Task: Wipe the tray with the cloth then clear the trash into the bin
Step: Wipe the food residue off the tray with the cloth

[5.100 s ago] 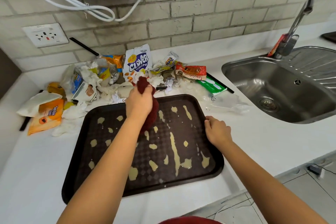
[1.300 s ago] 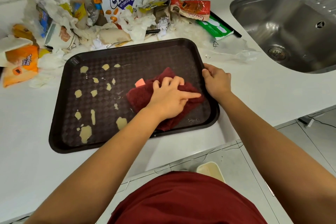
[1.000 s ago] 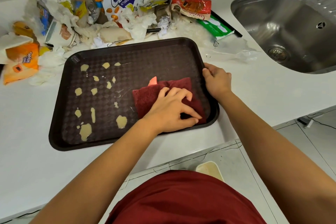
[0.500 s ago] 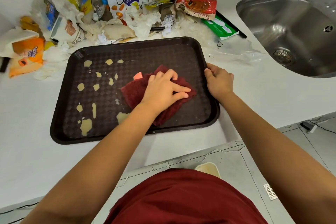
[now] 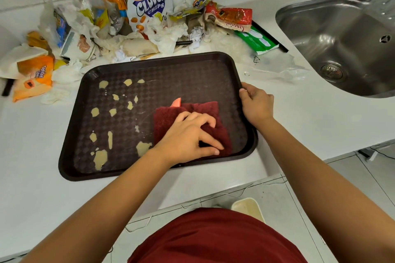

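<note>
A dark brown tray (image 5: 192, 66) lies on the white counter. Several pale yellow smears (image 5: 100, 157) dot its left half; the right half looks wiped. A dark red cloth (image 5: 171, 115) with an orange tag lies in the tray's near right part. My left hand (image 5: 188, 139) presses down on the cloth, its fingers curled into the fabric and thumb stretched along the near edge. My right hand (image 5: 255, 102) grips the tray's right rim. A heap of trash (image 5: 149, 17), wrappers, crumpled tissue and a Clover Chips bag, lies behind the tray.
A steel sink (image 5: 342, 45) is set into the counter at right. A clear plastic bag (image 5: 275, 66) lies between tray and sink. An orange packet (image 5: 32, 77) sits at far left. A cream bin (image 5: 248, 209) stands on the floor below the counter edge.
My left hand has slid the cloth back and forth over the tray's right half, now toward the near right corner. Smears there are gone. My right hand stays on the rim.
</note>
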